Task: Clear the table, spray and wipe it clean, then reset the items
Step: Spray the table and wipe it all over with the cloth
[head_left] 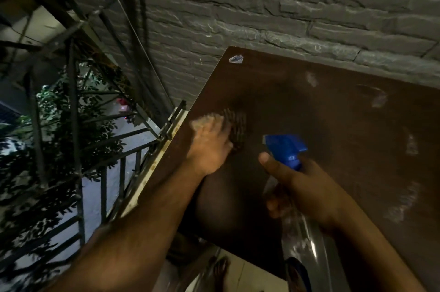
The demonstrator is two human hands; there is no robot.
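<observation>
- Here, seen from above, a dark brown table (333,137) stands against a grey stone-pattern wall (262,6), its top bare apart from a few pale smears and a small scrap of clear wrapper (236,59) near the far left corner.
- The left hand (209,146) lies palm down on the tabletop near its left edge, fingers stretched forward and pressing on a cloth (228,125). The cloth is blurred; it looks pale at the fingertips and dark and ribbed to the right of the fingers.
- The right hand (304,194) holds a spray bottle (285,149) above the near part of the table. The fingers curl round the clear neck, and the thumb lies along the left side, just below the blue trigger head. The nozzle points away from the person, toward the left hand and cloth.
- The clear body of the bottle runs down below the hand and is blurred.
- To the left of the table, a dark metal railing (114,168) runs alongside, with leafy plants (59,113) and dim ground beyond it.
- At the bottom edge, a bare foot (220,268) shows on a pale tiled floor (247,275).
</observation>
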